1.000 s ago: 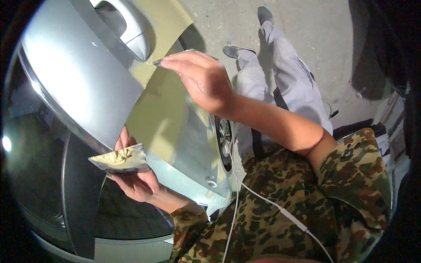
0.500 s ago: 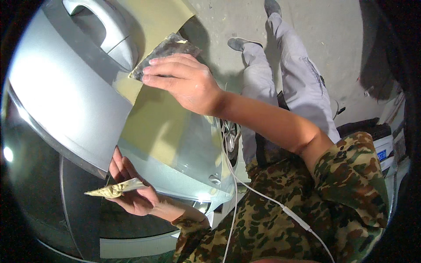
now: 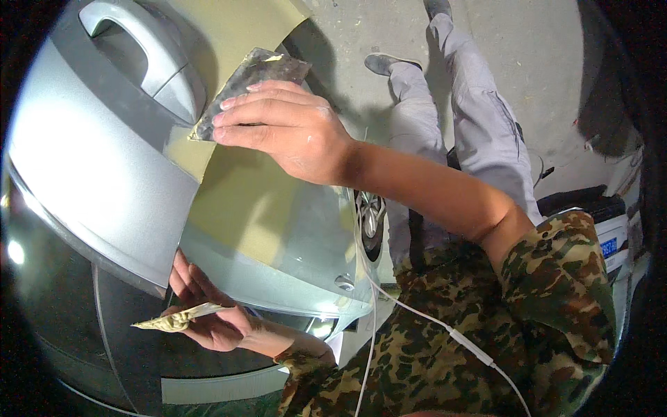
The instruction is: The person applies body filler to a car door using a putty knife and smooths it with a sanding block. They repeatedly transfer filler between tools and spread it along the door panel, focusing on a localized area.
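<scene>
At the upper middle, my right hand [image 3: 292, 128] is closed on a dark, flat filler spreader [image 3: 244, 82], fingers laid along its face. Pale yellow filler lines its lower-left corner, which lies against the car panel just beside the silver door handle [image 3: 156, 52]. Lower down, my left hand [image 3: 221, 328] holds a thin putty board [image 3: 208, 308], seen nearly edge-on, with a lump of yellow putty [image 3: 172, 321] on it. The spread fingertips of that hand are near the door's edge. A yellow-green filler patch [image 3: 243, 198] covers the panel below my right hand.
The silver door panel [image 3: 90, 146] and dark window glass [image 3: 55, 278] fill the left side. A white cable [image 3: 424, 316] hangs across my camouflage shirt. My legs stand on the grey floor [image 3: 361, 28]. A car wheel [image 3: 372, 222] shows beyond the panel.
The view has shifted slightly, so the car appears farther left and lower. The spreader has tilted a little, its tip still beside the handle. Both hands keep their hold.
</scene>
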A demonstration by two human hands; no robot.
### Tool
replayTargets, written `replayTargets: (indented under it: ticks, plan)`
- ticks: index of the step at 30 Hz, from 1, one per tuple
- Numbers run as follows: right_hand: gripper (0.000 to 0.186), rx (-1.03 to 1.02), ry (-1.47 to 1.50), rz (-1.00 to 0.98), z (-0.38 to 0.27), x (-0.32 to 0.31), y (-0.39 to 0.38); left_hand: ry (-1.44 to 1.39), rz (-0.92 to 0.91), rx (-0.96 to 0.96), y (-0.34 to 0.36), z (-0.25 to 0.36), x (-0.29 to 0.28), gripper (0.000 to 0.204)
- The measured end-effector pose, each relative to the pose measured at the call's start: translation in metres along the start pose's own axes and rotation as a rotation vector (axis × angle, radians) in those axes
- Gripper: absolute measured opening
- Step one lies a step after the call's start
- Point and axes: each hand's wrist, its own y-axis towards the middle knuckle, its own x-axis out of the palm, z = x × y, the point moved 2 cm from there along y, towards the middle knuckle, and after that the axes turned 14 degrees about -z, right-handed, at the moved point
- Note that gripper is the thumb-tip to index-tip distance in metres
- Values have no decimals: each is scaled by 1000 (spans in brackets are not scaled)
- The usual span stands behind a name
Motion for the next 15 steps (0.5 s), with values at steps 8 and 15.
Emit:
replayTargets:
  ticks: [8,15]
  plan:
    - [20,-25,3,-105,-11,3,-32,-116,-24,50,2,-4,4,57]
    - [25,17,-14,24,-8,-10,-9,54,-18,18,0,0,-3,37]
